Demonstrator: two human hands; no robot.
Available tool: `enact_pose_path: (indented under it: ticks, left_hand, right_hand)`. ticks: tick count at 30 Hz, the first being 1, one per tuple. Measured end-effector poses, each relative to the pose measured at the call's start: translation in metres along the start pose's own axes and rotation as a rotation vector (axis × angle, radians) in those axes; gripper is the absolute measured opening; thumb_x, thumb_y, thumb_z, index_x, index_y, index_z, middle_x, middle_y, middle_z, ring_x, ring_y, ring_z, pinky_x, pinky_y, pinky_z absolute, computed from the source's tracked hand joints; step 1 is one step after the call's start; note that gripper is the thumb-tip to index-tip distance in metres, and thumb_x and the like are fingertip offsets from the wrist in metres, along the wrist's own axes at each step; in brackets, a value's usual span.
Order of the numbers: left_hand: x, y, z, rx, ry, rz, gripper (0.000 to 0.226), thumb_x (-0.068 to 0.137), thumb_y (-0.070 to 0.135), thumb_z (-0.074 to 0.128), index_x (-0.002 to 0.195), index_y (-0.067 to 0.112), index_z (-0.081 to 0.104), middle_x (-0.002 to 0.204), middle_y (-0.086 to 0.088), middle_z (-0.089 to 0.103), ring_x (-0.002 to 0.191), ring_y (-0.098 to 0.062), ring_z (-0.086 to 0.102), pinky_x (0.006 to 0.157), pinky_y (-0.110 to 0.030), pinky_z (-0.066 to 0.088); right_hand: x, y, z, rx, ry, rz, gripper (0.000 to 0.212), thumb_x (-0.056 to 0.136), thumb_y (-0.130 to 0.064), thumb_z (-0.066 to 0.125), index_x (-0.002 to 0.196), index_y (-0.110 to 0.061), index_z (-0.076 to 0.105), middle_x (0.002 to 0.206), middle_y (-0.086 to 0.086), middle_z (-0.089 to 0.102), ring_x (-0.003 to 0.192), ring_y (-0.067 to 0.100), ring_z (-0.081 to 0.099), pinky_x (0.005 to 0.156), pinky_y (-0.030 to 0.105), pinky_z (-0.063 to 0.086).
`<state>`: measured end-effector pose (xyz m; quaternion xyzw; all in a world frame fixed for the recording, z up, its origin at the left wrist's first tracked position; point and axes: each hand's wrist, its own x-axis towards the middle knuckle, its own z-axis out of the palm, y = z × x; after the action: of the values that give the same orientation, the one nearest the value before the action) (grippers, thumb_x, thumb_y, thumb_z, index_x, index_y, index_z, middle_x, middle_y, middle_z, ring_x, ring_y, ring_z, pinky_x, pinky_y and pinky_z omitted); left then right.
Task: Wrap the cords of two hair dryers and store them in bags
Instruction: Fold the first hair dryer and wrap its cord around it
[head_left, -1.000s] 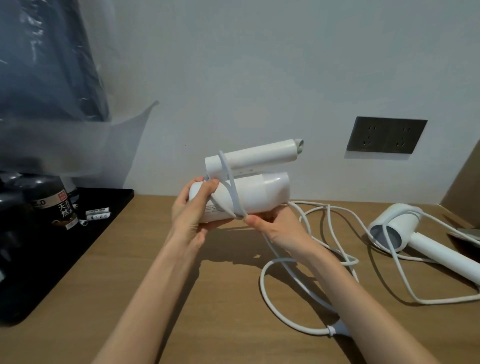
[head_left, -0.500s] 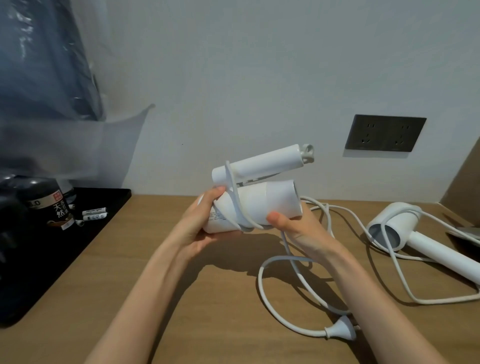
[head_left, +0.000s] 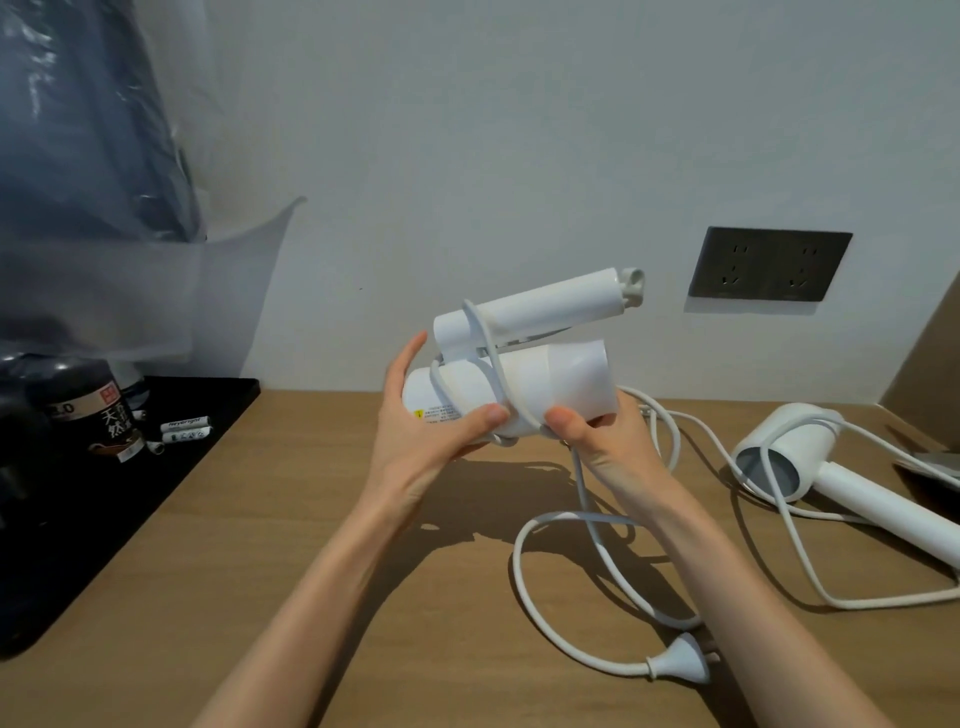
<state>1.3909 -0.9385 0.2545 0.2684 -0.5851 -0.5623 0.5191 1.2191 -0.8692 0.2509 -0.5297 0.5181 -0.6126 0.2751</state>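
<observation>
- Two bare hands held a folded white plastic hair dryer (head_left: 540, 384) just above the centre of the frame, clear of the light brown wooden tabletop (head_left: 311, 571).
- Left hand (head_left: 415, 447) gripped the rear end of the barrel, with the thumb pressed across the wound turns and the fingers extended behind.
- Right hand (head_left: 608, 447) pinched the white round cord (head_left: 584, 493) with its thumb against the barrel's underside, fingers beneath.
- Compared with half a second before, one further strand lay round the rear of the barrel, and the left thumb had shifted onto the turns to pin them.
- Most of the cord remained slack: a large loop lay on the tabletop at lower right, ending in the white moulded plug (head_left: 675, 662), which had hardly moved.
- Judged from this, wrapping was at an early stage, with several turns left before bagging.
- Second white hair dryer (head_left: 810, 457) lay at the right edge, its own cord loose around it.
- Translucent plastic sheeting (head_left: 104, 291), possibly a bag, hung at upper left.
</observation>
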Motion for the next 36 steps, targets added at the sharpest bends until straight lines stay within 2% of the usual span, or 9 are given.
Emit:
enact_pose_path:
  ticks: [2, 5, 7, 14, 18, 21, 28, 33, 36]
  left_hand:
    - [0.000, 0.001, -0.001, 0.151, -0.021, 0.067, 0.106, 0.035, 0.036, 0.090, 0.131, 0.037, 0.044, 0.122, 0.001, 0.055, 0.102, -0.017, 0.064, 0.073, -0.035, 0.060]
    - [-0.001, 0.001, 0.000, 0.270, -0.043, 0.157, 0.106, 0.039, 0.017, 0.097, 0.130, 0.027, 0.043, 0.116, 0.006, 0.056, 0.094, -0.001, 0.062, 0.071, -0.015, 0.053]
    - [-0.002, 0.001, 0.004, 0.259, -0.021, 0.158, 0.096, 0.044, 0.011, 0.093, 0.126, 0.025, 0.043, 0.112, 0.008, 0.056, 0.091, 0.001, 0.061, 0.069, -0.013, 0.052]
    - [-0.002, -0.006, 0.003, 0.103, -0.031, 0.071, 0.095, 0.038, 0.033, 0.090, 0.119, 0.020, 0.042, 0.114, -0.005, 0.056, 0.103, -0.022, 0.064, 0.075, -0.048, 0.059]
    - [0.001, 0.000, -0.002, 0.001, -0.133, 0.017, 0.091, 0.041, 0.026, 0.087, 0.120, 0.024, 0.043, 0.119, -0.010, 0.055, 0.101, -0.025, 0.066, 0.070, -0.037, 0.059]
    - [0.000, 0.004, -0.002, -0.141, -0.209, -0.087, 0.091, 0.046, 0.024, 0.083, 0.128, 0.024, 0.042, 0.121, -0.007, 0.059, 0.101, -0.022, 0.067, 0.072, -0.035, 0.058]
    - [0.002, 0.001, -0.001, -0.043, -0.066, -0.016, 0.099, 0.041, 0.032, 0.088, 0.129, 0.022, 0.045, 0.116, -0.004, 0.061, 0.105, -0.022, 0.065, 0.075, -0.041, 0.058]
    - [0.001, 0.005, 0.001, -0.101, -0.044, -0.066, 0.091, 0.044, 0.037, 0.085, 0.125, 0.020, 0.047, 0.116, -0.007, 0.062, 0.100, -0.024, 0.068, 0.071, -0.039, 0.058]
    - [0.005, 0.008, -0.005, -0.134, -0.006, -0.121, 0.089, 0.042, 0.039, 0.084, 0.122, 0.020, 0.050, 0.116, -0.008, 0.063, 0.098, -0.023, 0.068, 0.067, -0.037, 0.058]
  right_hand:
    - [0.000, -0.002, -0.001, -0.003, 0.015, -0.007, 0.059, 0.054, -0.056, 0.070, 0.101, -0.022, 0.058, 0.089, -0.001, 0.060, 0.080, 0.003, 0.063, 0.062, 0.016, 0.051]
    - [-0.001, -0.006, -0.003, 0.011, 0.038, -0.007, 0.057, 0.052, -0.057, 0.068, 0.097, -0.026, 0.055, 0.086, -0.004, 0.057, 0.072, -0.005, 0.061, 0.059, 0.013, 0.049]
    - [-0.002, -0.009, -0.002, 0.022, 0.025, -0.015, 0.056, 0.052, -0.055, 0.069, 0.098, -0.028, 0.054, 0.085, -0.007, 0.058, 0.074, -0.005, 0.062, 0.059, 0.013, 0.049]
    - [-0.002, -0.016, 0.004, 0.007, -0.038, -0.014, 0.064, 0.059, -0.054, 0.077, 0.110, -0.023, 0.055, 0.086, -0.019, 0.067, 0.086, -0.001, 0.064, 0.069, 0.014, 0.050]
    - [-0.003, -0.014, 0.005, 0.003, -0.062, 0.017, 0.061, 0.069, -0.035, 0.084, 0.118, -0.010, 0.057, 0.100, -0.001, 0.069, 0.096, 0.009, 0.066, 0.076, 0.020, 0.053]
    - [-0.005, -0.014, 0.005, -0.004, -0.079, 0.026, 0.060, 0.066, -0.026, 0.079, 0.119, -0.009, 0.058, 0.104, 0.002, 0.068, 0.096, 0.007, 0.067, 0.077, 0.019, 0.054]
    - [-0.010, -0.018, 0.013, 0.036, -0.086, 0.000, 0.047, 0.069, -0.003, 0.079, 0.109, -0.017, 0.059, 0.101, -0.004, 0.068, 0.091, 0.000, 0.067, 0.072, 0.014, 0.053]
    - [-0.007, -0.022, 0.011, -0.049, -0.113, -0.021, 0.040, 0.073, -0.016, 0.078, 0.107, -0.024, 0.058, 0.096, -0.004, 0.069, 0.090, 0.005, 0.067, 0.078, 0.020, 0.055]
    - [-0.006, -0.027, 0.003, -0.176, -0.178, -0.035, 0.030, 0.077, -0.032, 0.072, 0.102, -0.022, 0.060, 0.077, -0.002, 0.065, 0.071, 0.009, 0.061, 0.065, 0.019, 0.051]
